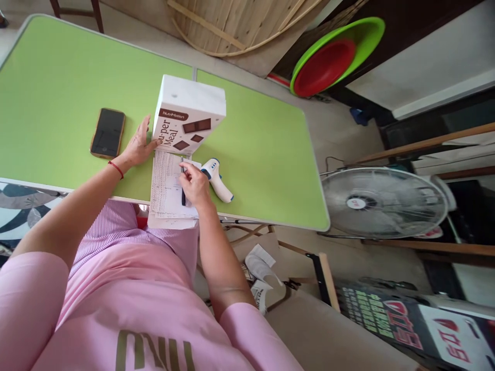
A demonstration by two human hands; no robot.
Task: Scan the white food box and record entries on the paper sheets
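A white box (193, 116) with a brown label and chocolate-bar pictures stands upright on the green table. My left hand (139, 145) is at its lower left edge, thumb against the front, other fingers stretched out beside it. In my right hand (195, 184), the fingers are closed around a dark pen (183, 197) over handwritten paper sheets (164, 188). These sheets lie in front of the box and hang past the table edge. Just right of that hand, a white and blue infrared thermometer (220, 185) rests on its side.
A smartphone (108, 133) in a brown case lies left of my left hand on the green table (263, 149). A fan (382, 202) stands beyond the right end. Green (363, 38) and red basins (325, 67) lean behind. A chair holding papers (263, 273) is below the front edge.
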